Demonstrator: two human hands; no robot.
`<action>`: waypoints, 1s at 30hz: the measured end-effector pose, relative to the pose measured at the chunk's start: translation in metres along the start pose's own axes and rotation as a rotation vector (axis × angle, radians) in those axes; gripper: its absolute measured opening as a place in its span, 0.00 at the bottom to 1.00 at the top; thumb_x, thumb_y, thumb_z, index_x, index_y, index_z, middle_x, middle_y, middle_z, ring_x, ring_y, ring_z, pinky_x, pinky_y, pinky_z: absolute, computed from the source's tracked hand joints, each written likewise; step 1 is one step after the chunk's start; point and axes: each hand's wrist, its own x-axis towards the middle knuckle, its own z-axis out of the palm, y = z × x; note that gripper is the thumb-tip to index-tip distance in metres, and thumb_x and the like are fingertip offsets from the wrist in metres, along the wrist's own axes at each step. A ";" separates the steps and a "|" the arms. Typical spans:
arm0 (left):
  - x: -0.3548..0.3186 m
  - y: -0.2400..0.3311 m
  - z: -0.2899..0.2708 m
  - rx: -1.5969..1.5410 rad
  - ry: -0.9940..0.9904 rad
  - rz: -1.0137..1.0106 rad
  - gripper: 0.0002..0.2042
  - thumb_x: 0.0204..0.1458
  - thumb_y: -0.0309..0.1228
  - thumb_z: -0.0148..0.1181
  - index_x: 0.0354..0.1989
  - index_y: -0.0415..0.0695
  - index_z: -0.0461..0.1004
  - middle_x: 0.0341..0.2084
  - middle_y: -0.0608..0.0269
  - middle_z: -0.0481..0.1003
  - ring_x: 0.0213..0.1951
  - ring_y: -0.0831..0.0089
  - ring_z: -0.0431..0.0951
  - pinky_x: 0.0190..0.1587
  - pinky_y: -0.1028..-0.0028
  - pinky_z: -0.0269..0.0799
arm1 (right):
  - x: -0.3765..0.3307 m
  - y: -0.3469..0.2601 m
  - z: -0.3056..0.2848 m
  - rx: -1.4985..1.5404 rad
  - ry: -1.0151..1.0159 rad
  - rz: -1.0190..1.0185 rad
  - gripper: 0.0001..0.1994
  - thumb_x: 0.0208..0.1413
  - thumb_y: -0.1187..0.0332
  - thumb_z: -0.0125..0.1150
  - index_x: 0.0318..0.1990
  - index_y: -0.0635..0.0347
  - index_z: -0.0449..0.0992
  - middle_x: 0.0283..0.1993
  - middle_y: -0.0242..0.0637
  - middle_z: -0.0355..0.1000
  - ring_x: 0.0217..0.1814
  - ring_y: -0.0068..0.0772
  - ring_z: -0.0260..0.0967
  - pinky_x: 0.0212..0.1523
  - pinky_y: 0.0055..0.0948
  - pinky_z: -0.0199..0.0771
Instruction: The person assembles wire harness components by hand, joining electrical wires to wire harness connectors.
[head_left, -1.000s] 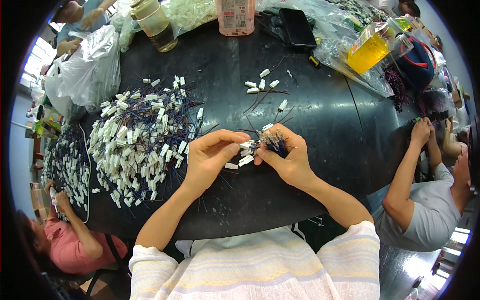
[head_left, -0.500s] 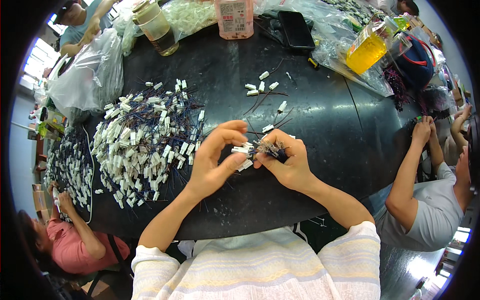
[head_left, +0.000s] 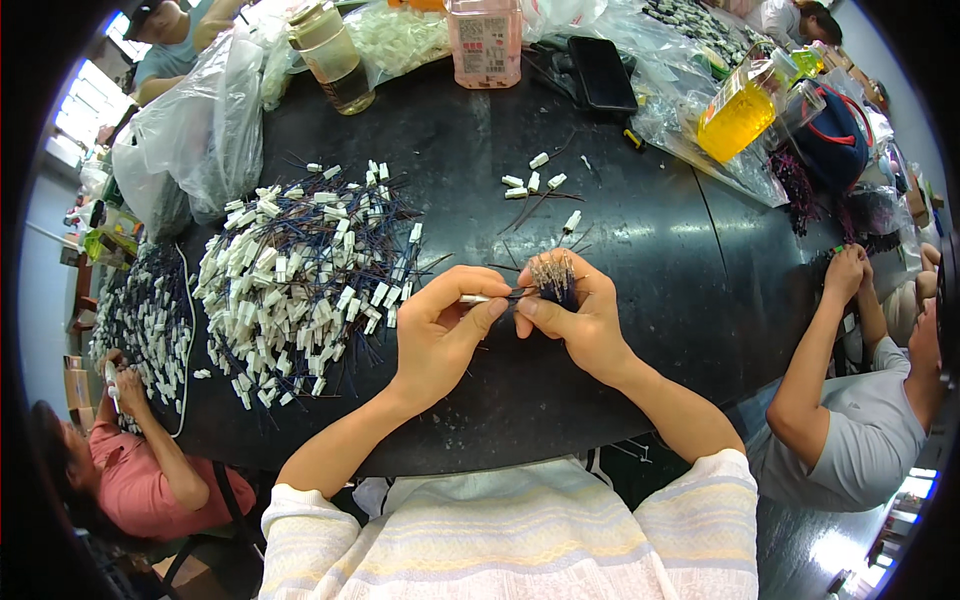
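My left hand [head_left: 446, 330] pinches a small white connector [head_left: 476, 298] between thumb and fingers, its tip pointing right. My right hand [head_left: 578, 315] grips a bundle of short dark wires [head_left: 553, 276] with bare metal ends standing up, and its fingers meet the connector's end. Both hands hover over the black table [head_left: 640, 240] near its front edge. Left of my left hand lies a big heap of finished white connectors with dark wires [head_left: 300, 275]. Several loose white connectors [head_left: 530, 184] lie further back.
A person in grey [head_left: 850, 420] works at the right, another in red [head_left: 140, 470] at the lower left beside a second heap [head_left: 145, 320]. At the back stand a clear bottle [head_left: 330, 55], a pink bottle [head_left: 484, 35], a black phone [head_left: 603, 72], a yellow bottle [head_left: 738, 110] and plastic bags [head_left: 200, 110].
My left hand has turned so that the white connector now lies level between its fingers. The wire bundle in my right hand stands more upright. The heap has not moved.
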 end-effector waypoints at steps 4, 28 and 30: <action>0.003 0.011 -0.015 0.257 0.081 0.171 0.03 0.49 0.21 0.56 0.32 0.38 0.72 0.31 0.66 0.71 0.25 0.87 0.67 0.23 0.86 0.60 | 0.004 -0.001 -0.004 0.128 -0.063 0.170 0.09 0.51 0.75 0.54 0.40 0.68 0.69 0.21 0.37 0.68 0.15 0.13 0.53 0.15 0.13 0.47; 0.053 -0.029 0.009 1.121 -0.317 0.413 0.08 0.43 0.30 0.60 0.30 0.40 0.71 0.25 0.59 0.67 0.32 0.61 0.70 0.33 0.66 0.67 | 0.022 -0.001 -0.044 0.267 0.365 0.193 0.05 0.49 0.74 0.55 0.26 0.63 0.66 0.18 0.36 0.66 0.10 0.11 0.48 0.09 0.15 0.41; 0.051 -0.031 0.008 1.102 -0.310 0.389 0.08 0.43 0.29 0.59 0.30 0.40 0.71 0.25 0.59 0.68 0.31 0.60 0.70 0.33 0.66 0.67 | 0.017 0.000 -0.037 0.095 0.311 0.238 0.04 0.48 0.74 0.57 0.26 0.63 0.69 0.16 0.32 0.66 0.11 0.10 0.49 0.11 0.15 0.41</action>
